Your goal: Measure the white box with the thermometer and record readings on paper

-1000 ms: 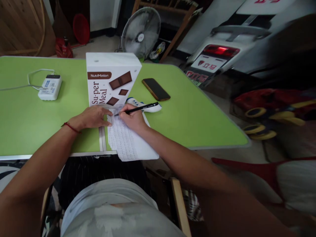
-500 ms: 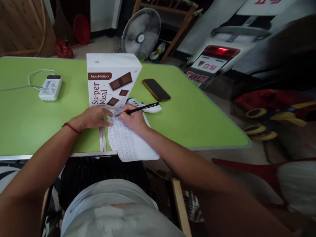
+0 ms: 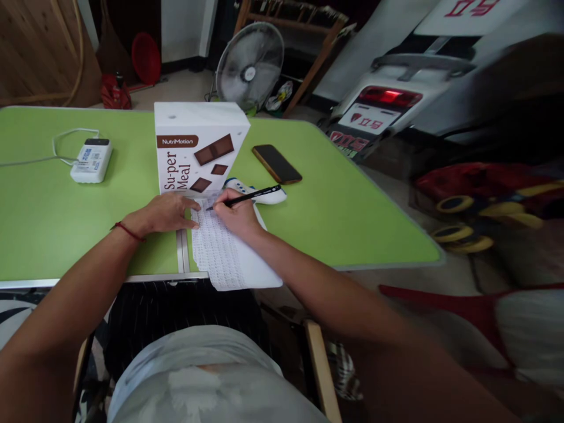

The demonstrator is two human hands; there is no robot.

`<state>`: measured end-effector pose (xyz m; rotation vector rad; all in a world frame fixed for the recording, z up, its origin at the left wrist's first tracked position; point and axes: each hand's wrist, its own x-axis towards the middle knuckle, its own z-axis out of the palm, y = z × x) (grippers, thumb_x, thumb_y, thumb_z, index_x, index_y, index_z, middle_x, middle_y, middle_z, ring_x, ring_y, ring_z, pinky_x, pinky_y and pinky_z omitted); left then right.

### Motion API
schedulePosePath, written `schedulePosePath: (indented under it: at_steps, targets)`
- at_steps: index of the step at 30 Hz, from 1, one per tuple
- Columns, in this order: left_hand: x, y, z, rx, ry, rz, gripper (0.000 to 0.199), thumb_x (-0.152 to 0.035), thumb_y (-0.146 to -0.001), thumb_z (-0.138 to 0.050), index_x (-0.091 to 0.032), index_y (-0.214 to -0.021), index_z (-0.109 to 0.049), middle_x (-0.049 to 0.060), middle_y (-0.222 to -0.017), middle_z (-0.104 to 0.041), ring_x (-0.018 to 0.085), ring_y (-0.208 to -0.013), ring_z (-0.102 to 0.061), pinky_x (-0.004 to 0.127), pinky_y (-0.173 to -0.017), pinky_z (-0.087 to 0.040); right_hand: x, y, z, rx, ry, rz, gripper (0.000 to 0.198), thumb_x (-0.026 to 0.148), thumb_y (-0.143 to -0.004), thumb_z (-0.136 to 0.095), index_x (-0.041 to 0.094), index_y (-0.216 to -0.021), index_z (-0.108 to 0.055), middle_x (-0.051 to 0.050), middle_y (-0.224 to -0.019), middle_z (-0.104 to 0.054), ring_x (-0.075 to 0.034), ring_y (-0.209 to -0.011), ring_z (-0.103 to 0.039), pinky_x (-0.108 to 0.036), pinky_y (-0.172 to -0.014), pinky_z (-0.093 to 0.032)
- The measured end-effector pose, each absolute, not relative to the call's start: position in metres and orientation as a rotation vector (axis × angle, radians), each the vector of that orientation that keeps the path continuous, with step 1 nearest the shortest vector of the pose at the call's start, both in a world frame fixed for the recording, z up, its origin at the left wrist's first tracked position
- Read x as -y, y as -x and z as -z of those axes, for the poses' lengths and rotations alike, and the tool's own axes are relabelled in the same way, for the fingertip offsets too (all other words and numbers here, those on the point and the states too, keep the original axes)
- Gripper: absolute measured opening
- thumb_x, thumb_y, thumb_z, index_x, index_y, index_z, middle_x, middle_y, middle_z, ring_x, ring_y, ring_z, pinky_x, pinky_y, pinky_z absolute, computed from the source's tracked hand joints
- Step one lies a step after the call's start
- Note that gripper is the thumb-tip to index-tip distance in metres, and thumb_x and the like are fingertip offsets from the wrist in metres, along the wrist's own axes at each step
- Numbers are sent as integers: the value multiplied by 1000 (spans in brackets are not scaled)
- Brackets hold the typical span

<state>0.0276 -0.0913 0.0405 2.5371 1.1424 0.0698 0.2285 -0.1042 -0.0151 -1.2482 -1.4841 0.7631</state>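
My right hand point(image 3: 235, 212) is closed on a black pen point(image 3: 254, 195), its tip at the upper part of a written-on sheet of paper point(image 3: 220, 252). Rows of small marks cover the sheet's left side, and its lower end hangs past the table's near edge. My left hand point(image 3: 171, 211) lies with thumb and index finger spread apart, their tips on the paper's left margin. Just behind both hands stands a white NutriMotion box point(image 3: 200, 147). Partly hidden behind my right hand lies a white and blue handheld device point(image 3: 271, 197).
On the green table point(image 3: 330, 229) are a phone point(image 3: 277, 163) at right and a white power bank point(image 3: 91, 160) with a cable at left. Beyond the far edge stands a fan point(image 3: 249, 70). A white scooter point(image 3: 383, 106) is parked at the right.
The whole view has shifted slightly, with far things sitting a little lower. Both hands keep nearly the same places on the paper, and the pen stays in my right hand.
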Motion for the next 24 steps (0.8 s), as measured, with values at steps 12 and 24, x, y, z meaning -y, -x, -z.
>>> schedulePosePath:
  at_steps: [12,24]
  targets:
    - [90,-27,-38,-1105,-2543,-112,47,-42,-85,-73,-19,-126,-73,2,-66,-70,19,-70,-65,29,-70,-44,105,-229,15,1498,1265,-751,17,15,-65,-59,25,-57,-48,6,-55,-48,-13,-58,-44,-31,-59,-40]
    - [93,-29,-42,-1148,-2530,-75,49,-40,-86,-74,-18,-130,-71,3,-68,-71,22,-77,-68,30,-75,-47,106,-229,14,1497,1208,-802,13,16,-63,-59,24,-57,-51,6,-53,-47,-12,-56,-45,-30,-59,-42]
